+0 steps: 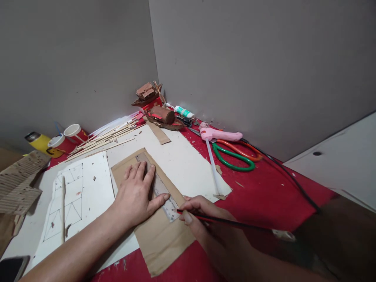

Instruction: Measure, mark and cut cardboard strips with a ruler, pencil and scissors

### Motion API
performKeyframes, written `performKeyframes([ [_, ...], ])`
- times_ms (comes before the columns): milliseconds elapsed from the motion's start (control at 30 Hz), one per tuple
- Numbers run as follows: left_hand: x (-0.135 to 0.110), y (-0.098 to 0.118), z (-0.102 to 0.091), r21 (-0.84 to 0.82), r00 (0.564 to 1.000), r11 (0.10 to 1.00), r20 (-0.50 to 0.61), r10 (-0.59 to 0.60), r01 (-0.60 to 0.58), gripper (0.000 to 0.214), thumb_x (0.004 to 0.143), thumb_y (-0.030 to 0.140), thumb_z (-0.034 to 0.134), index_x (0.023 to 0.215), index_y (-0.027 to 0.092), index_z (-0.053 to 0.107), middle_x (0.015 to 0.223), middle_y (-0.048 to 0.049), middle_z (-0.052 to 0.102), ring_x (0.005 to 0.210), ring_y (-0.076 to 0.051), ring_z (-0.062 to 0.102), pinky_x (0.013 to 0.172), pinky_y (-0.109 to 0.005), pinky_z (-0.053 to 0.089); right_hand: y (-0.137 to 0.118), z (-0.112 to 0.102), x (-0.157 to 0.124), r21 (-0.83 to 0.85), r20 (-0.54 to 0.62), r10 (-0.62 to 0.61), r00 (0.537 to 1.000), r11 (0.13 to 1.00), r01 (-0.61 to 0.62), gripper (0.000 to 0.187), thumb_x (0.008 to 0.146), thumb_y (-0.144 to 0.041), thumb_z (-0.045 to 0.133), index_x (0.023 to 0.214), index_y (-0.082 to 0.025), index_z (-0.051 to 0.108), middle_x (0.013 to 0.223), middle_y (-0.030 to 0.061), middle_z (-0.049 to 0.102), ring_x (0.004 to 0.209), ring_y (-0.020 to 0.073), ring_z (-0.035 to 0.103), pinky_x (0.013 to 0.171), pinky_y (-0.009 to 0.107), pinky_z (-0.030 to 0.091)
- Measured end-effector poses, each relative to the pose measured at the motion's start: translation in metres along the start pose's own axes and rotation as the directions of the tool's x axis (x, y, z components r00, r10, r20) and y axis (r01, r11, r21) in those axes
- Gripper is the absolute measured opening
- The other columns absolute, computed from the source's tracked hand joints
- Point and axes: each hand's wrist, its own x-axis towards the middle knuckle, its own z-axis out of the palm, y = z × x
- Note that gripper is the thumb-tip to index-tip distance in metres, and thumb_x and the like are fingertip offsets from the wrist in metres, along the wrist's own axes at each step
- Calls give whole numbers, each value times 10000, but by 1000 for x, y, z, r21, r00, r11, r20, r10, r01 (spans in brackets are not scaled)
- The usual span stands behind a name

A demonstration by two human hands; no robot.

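Note:
My left hand lies flat with its fingers spread, pressing a clear, worn ruler onto a piece of brown cardboard. The ruler runs slantwise along the cardboard, partly hidden beneath the fingers. A red-and-black pencil is pinched in my right hand, close to its point. That point is by the near end of the ruler, at its right edge; whether it touches the cardboard I cannot tell. Under the cardboard is a white sheet on the red tabletop.
Right of the sheet are a pink glue gun with its cord and green-and-orange scissors. Brown cardboard models stand in the back corner. Thin sticks, paper cups, a drawing and corrugated cardboard lie left.

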Motion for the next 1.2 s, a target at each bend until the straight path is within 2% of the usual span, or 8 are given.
performKeyframes([
  [133, 5, 5, -3, 37, 1000, 999, 12, 4, -4, 822, 894, 663, 467, 1462, 71, 432, 1473, -277, 464, 1362, -434, 427, 1113, -603, 336, 1, 0, 0, 35, -2, 45, 999, 998, -45, 237, 976, -361, 469, 850, -212, 603, 679, 1, 588, 549, 128, 505, 448, 224, 342],
  [333, 8, 3, -4, 59, 1000, 998, 8, 16, -16, 818, 898, 676, 440, 1458, 80, 440, 1463, -272, 477, 1346, -431, 445, 1100, -598, 353, 3, 0, -1, 80, -1, 36, 999, 996, -36, 258, 989, -383, 452, 869, -218, 610, 659, 1, 585, 528, 131, 500, 442, 233, 345],
  [467, 10, -1, -2, 56, 1000, 998, 7, 10, -11, 810, 900, 677, 430, 1454, 86, 445, 1473, -271, 466, 1347, -435, 442, 1077, -600, 374, 1, -2, 1, 69, -22, 25, 999, 997, -24, 240, 969, -370, 486, 863, -214, 634, 680, 18, 630, 575, 151, 576, 451, 234, 388],
  [633, 11, 0, -1, 23, 1000, 1000, -3, 9, -9, 813, 903, 673, 438, 1448, 70, 458, 1467, -284, 461, 1337, -451, 438, 1060, -601, 376, -6, -9, 7, 215, -176, 93, 980, 975, -54, 208, 934, -383, 577, 846, -213, 658, 750, 41, 727, 689, 174, 694, 576, 245, 530],
  [800, 12, 3, -2, 32, 1000, 999, -8, 22, -21, 821, 902, 678, 431, 1439, 58, 472, 1440, -280, 482, 1321, -441, 447, 1064, -582, 360, -11, -11, 8, 373, -330, 158, 931, 928, -25, 200, 873, -418, 699, 847, -225, 650, 715, 14, 746, 683, 162, 724, 617, 236, 567],
  [1000, 13, 3, -3, 54, 1000, 998, -9, 24, -23, 818, 899, 687, 413, 1432, 71, 476, 1424, -259, 500, 1300, -425, 464, 1056, -568, 368, -13, -13, 4, 324, -365, 96, 926, 946, 30, 214, 884, -421, 693, 842, -217, 642, 724, 24, 740, 686, 177, 723, 626, 272, 584],
  [1200, 13, 4, -4, 78, 1000, 997, -7, 19, -19, 812, 898, 676, 424, 1442, 74, 469, 1432, -255, 494, 1315, -417, 453, 1072, -562, 352, -13, -19, 1, 200, -312, -2, 950, 978, 68, 110, 919, -293, 617, 834, -229, 645, 741, 19, 680, 660, 167, 661, 549, 263, 513],
])
